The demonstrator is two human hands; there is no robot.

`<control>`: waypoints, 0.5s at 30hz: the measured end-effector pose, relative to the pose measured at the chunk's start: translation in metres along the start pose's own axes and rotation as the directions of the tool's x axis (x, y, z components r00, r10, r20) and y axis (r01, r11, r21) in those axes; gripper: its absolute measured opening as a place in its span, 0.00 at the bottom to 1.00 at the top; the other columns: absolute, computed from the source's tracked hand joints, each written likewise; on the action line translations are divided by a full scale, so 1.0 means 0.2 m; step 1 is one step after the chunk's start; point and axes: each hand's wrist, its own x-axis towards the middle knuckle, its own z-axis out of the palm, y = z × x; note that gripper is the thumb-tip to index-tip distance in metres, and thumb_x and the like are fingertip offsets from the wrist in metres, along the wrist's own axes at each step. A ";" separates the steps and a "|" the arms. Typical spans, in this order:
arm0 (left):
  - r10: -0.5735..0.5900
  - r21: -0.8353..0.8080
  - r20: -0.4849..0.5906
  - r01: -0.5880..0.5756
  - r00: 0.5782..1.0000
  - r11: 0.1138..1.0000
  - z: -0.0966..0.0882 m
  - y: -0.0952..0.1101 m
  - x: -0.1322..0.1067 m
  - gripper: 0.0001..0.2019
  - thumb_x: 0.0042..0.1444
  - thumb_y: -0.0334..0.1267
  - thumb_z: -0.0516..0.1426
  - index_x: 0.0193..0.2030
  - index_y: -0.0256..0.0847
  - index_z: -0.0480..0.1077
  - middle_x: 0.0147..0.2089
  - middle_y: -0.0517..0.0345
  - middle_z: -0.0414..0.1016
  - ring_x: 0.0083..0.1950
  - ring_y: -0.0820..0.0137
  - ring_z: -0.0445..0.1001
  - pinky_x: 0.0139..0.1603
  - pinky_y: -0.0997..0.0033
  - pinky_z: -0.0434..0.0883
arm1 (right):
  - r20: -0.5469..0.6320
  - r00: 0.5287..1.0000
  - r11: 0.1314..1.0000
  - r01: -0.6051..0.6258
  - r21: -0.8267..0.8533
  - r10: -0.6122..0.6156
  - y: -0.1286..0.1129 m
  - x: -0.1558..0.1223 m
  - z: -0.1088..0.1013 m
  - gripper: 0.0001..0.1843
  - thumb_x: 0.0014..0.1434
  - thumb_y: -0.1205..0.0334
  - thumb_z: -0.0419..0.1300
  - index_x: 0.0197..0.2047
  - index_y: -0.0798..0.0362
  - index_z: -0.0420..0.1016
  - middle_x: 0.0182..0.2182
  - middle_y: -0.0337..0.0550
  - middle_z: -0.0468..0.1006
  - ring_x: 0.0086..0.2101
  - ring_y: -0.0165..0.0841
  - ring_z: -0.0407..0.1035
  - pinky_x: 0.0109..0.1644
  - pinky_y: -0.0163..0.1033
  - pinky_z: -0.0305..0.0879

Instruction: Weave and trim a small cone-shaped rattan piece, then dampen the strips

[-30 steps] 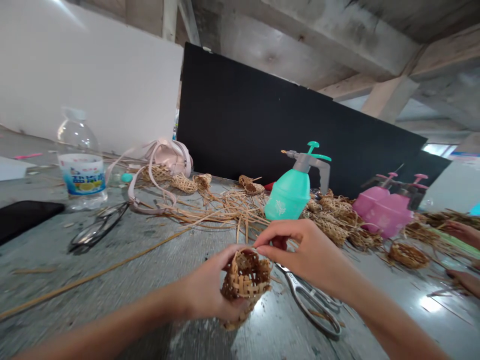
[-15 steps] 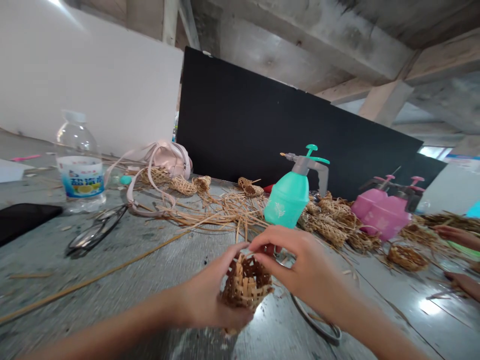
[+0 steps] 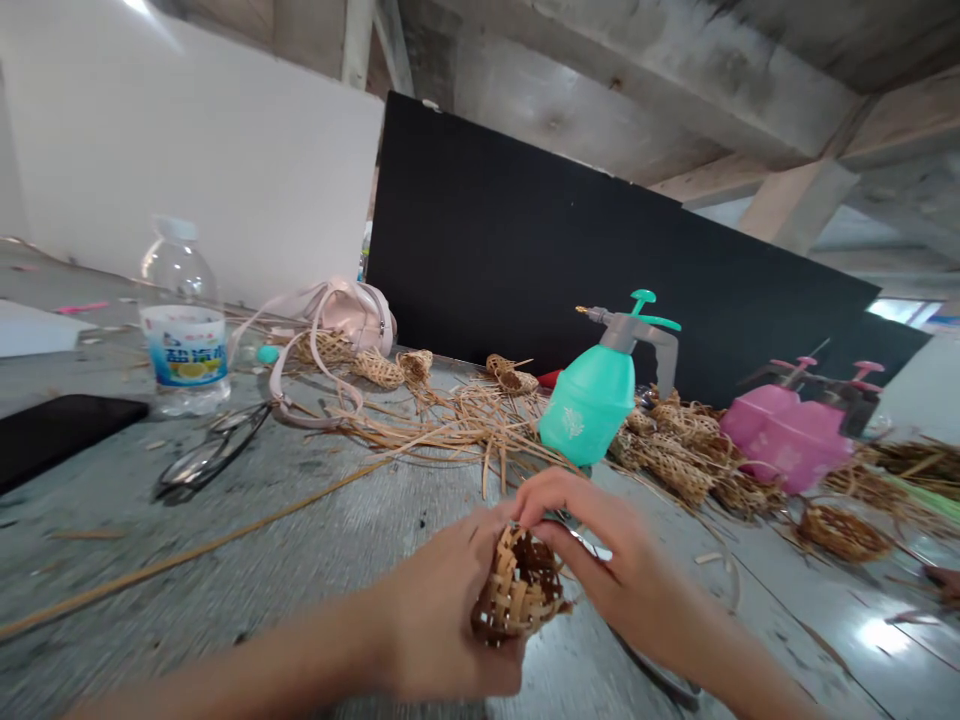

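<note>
A small woven basket [image 3: 519,598] is held above the grey table, its open mouth facing up and toward the right. My left hand [image 3: 442,600] wraps round its left side and underside, closed on it. At the far rim, the thumb and fingers of my right hand [image 3: 600,540] pinch the weave beside my left fingertips; a strip end there is too small to make out. Behind my hands lies a heap of loose plant strips [image 3: 480,425]. Part of a metal tool shows behind my right hand, mostly hidden.
A green spray bottle [image 3: 589,405] stands just beyond my right hand, with pink spray bottles [image 3: 787,435] and woven pieces [image 3: 675,450] to its right. At left are a plastic bottle [image 3: 187,345], a phone [image 3: 67,430], glasses [image 3: 210,455] and a pink bag [image 3: 352,315]. Another person's hand [image 3: 943,583] shows at far right.
The basket and both hands have shifted right and slightly down in view, and the basket is turned a little. The other person's hands have largely left the view at right.
</note>
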 end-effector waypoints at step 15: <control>-0.218 -0.679 0.121 0.242 0.968 0.694 -0.01 -0.17 0.01 0.11 0.53 0.43 0.54 0.39 0.40 0.66 0.36 0.59 0.66 0.44 0.65 0.67 0.50 0.60 0.60 | -0.061 0.998 0.998 -0.001 0.063 0.005 0.03 -0.05 0.05 0.08 0.64 0.68 0.47 0.39 0.47 0.63 0.39 0.36 0.74 0.39 0.27 0.68 0.42 0.33 0.64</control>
